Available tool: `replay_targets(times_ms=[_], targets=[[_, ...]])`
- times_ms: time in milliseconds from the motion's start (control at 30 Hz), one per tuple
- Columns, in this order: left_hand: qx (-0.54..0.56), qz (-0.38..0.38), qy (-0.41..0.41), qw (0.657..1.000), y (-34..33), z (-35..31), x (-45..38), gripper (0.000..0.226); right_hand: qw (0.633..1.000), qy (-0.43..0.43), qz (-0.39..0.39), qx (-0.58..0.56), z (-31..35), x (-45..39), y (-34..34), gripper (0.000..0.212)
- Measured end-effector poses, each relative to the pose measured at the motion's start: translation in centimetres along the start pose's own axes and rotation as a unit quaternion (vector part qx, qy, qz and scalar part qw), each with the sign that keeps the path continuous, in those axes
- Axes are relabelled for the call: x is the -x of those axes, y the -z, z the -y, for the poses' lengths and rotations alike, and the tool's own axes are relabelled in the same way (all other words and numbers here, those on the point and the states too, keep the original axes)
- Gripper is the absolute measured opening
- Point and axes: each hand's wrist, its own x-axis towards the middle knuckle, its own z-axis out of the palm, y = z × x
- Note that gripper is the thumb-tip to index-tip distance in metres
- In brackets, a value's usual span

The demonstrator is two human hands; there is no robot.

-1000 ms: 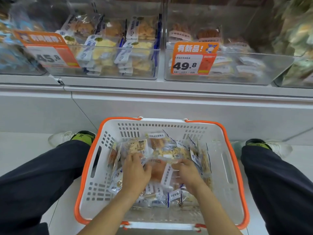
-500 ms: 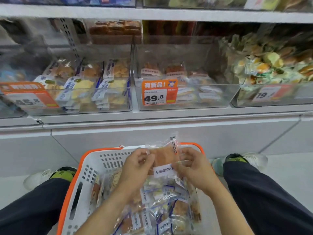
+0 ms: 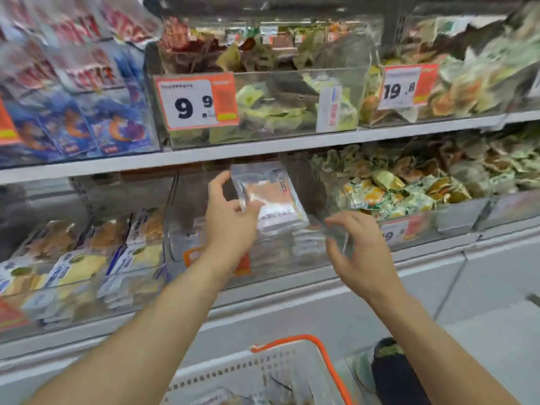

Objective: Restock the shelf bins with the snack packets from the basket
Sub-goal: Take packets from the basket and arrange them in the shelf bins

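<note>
The white basket (image 3: 260, 372) with its orange rim is cut off at the bottom edge, its contents hard to make out. Above it, the right hand (image 3: 362, 255) hovers with fingers spread, its grip empty. The left hand (image 3: 230, 220) has its grip clamped on a blurred snack packet (image 3: 267, 197), held over the clear shelf bin (image 3: 286, 252) stacked with similar packets.

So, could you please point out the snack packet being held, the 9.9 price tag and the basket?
snack packet (image 3: 267, 197): head view, on its orange middle.
9.9 price tag (image 3: 190, 105): head view, on the white panel.
basket (image 3: 328, 358): head view, on its orange rim.
</note>
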Motion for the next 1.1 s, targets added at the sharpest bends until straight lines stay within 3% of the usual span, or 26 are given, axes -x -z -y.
replay_targets(times_ms=[167,233,333,400,467,567,800,933,1000,1100], targets=[[-0.096,0.000,0.076,0.992,-5.8,2.6,-7.7,0.066,0.998,0.033,0.037,0.029,-2.3,-0.7,-1.1,0.033],[-0.182,0.030,0.075,0.980,-7.6,3.4,-9.3,0.071,0.999,0.044,0.031,0.009,-2.9,-0.6,-1.4,0.034],[-0.324,0.138,0.047,0.935,-9.8,4.5,-10.5,0.088,0.999,0.038,0.027,-0.027,-3.6,-0.3,-1.6,0.033],[-0.408,0.222,0.039,0.885,-11.3,5.4,-11.1,0.100,0.998,0.033,0.029,-0.036,-4.1,-0.2,-1.7,0.032],[-0.478,0.279,0.006,0.833,-12.5,6.4,-11.7,0.073,0.998,0.036,0.024,-0.037,-4.6,-0.1,-1.9,0.030],[-0.503,0.313,-0.004,0.805,-13.3,7.4,-12.5,0.049,0.998,0.041,0.016,-0.041,-4.9,0.1,-2.2,0.028],[-0.501,0.318,-0.020,0.805,-13.1,8.0,-13.4,0.041,0.998,0.038,0.018,-0.041,-5.1,0.1,-2.7,0.025],[-0.464,0.271,-0.041,0.842,-11.8,5.0,-11.7,0.044,0.999,0.044,0.017,-0.024,-4.9,0.3,-2.1,0.026],[-0.446,0.231,-0.112,0.858,-10.0,2.9,-9.2,0.042,0.999,0.035,0.007,-0.023,-4.3,0.9,-1.7,0.027],[-0.348,0.121,-0.285,0.885,-5.5,0.7,-1.6,0.022,0.998,0.014,-0.023,-0.049,-2.1,2.5,-1.5,0.028]])
